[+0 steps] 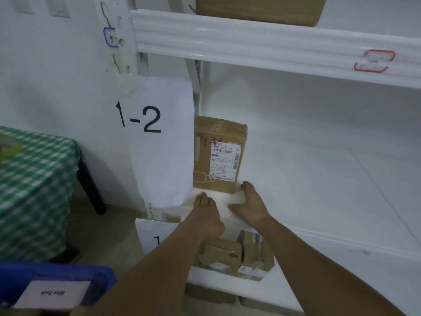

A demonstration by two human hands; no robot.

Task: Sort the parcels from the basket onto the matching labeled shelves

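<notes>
A white flat parcel point(218, 199) lies at the front edge of the shelf board point(319, 179) beside the hanging paper label "1-2" point(157, 133). My left hand point(208, 213) holds its left end, fingers curled over the top. My right hand point(251, 202) grips its right edge between thumb and fingers. Just behind the parcel stands an upright brown box point(218, 156) with "1-2" handwritten on its sticker. The blue basket point(45, 277) shows at the bottom left; its contents are hidden.
Two brown boxes point(237, 256) sit on the shelf below, beside a paper label starting with "1" point(155, 238). The beam above carries a red-outlined tag point(373, 61), with a cardboard box point(259, 8) above it. A green checked table point(34, 179) stands at the left.
</notes>
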